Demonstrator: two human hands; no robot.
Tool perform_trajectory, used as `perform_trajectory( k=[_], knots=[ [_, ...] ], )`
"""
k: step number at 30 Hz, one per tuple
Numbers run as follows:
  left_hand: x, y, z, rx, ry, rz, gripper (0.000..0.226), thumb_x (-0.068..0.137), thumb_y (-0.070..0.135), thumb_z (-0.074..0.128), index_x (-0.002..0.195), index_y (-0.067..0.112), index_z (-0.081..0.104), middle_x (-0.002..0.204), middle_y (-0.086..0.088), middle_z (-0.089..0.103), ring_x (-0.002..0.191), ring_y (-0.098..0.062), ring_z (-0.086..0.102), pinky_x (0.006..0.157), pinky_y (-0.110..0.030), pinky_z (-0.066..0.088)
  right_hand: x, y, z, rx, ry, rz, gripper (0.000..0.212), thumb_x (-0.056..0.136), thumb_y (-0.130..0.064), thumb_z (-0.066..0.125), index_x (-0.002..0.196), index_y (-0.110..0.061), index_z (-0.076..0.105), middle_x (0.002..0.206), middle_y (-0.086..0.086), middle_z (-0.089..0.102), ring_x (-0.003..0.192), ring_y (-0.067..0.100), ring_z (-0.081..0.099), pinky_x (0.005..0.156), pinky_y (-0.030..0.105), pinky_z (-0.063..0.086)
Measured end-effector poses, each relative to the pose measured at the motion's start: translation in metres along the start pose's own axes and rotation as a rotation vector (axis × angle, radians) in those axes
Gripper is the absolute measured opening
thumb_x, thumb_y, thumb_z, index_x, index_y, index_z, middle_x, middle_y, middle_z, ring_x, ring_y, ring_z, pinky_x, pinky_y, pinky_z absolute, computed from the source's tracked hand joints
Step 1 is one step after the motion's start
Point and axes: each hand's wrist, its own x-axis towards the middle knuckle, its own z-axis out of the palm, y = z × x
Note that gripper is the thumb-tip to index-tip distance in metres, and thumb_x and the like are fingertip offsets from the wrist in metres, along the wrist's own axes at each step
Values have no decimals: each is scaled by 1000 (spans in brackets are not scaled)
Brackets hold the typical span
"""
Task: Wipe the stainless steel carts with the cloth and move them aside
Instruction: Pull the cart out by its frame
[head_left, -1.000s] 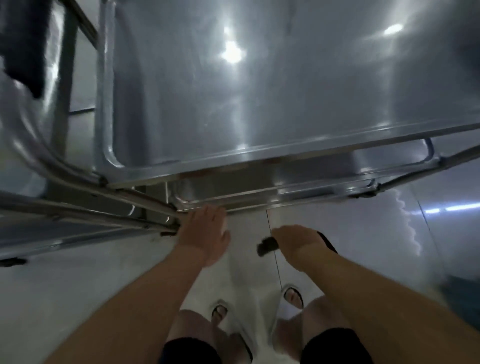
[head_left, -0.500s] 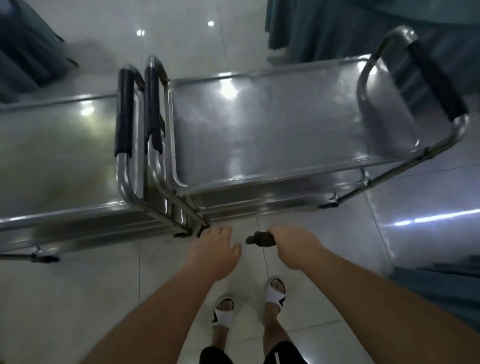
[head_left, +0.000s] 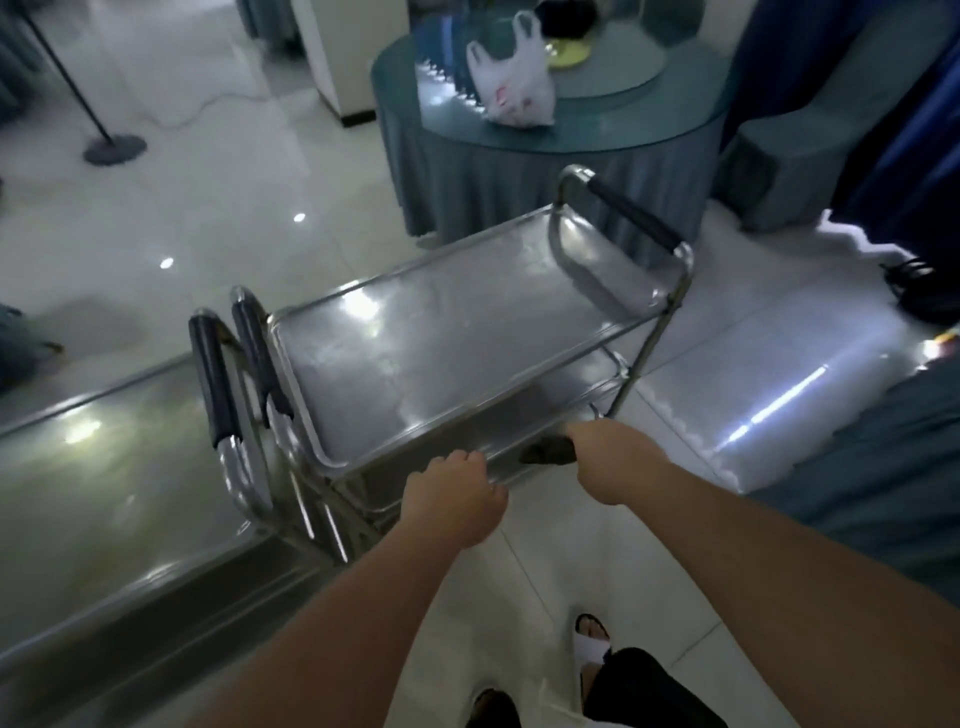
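Single head-worn view, looking forward and steeply down over both forearms. Near field: cart (head_left: 457, 353) top tray, close below (wide-angle distortion evident). Far field: round draped table (head_left: 545, 171) and tiled floor (head_left: 208, 218).

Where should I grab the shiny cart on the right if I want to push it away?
Grab the padded black handle bar at the right cart's far end, standing behind that end. It's a raised bar across the cart's width, made for both hands. The tray rim is thin and slippery-looking.
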Motion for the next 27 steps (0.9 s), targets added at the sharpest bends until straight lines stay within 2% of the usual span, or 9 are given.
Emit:
perform_trajectory(
  k=[3,8,11,16,21,24,27],
  knots=[
    [10,38,-19,65,21,45,49,105,51,41,142,20,48,144,-7,54,130,-32,53,103,-49,46,-11,30,-8,46,12,30,35,94,-4,57,125,-20,61,114,6,63,98,23,63,89,38,56],
    [39,119,-39,150,40,153,45,102,47,44,139,20,50,143,-7,55,131,-31,53,102,-48,46,-24,110,-20,135,92,83,31,92,-6,58,116,-26,60,110,1,63,99,22,63,93,41,57],
    [64,183,-45,191,38,221,47,104,51,45,138,20,49,141,-7,54,130,-32,53,98,-47,45,-27,180,-27,187,127,134,26,91,-6,57,105,-28,56,102,-1,60,91,20,62,84,35,56],
    [104,318,-46,160,48,295,43,102,48,48,137,23,52,136,-4,59,121,-28,59,91,-43,48,-34,316,-46,216,174,272,28,89,-6,52,102,-30,52,95,-4,58,81,15,59,64,28,46],
    [130,443,-46,182,48,377,39,101,47,46,131,23,52,132,-5,59,119,-29,60,92,-45,50,-49,438,-62,236,213,345,26,93,-9,52,113,-24,58,96,-4,59,85,16,61,74,32,54],
    [147,495,-47,184,36,411,46,102,50,44,138,22,50,135,-5,58,118,-29,59,93,-46,50,-52,493,-71,235,190,384,24,93,-7,51,109,-25,54,91,-5,55,82,15,58,69,31,48],
    [168,533,-51,178,35,430,50,102,50,45,144,23,49,138,-3,58,119,-26,59,95,-45,49,-45,533,-80,264,161,416,26,91,-4,52,109,-24,53,94,-2,56,84,17,59,70,31,49]
  ],
)
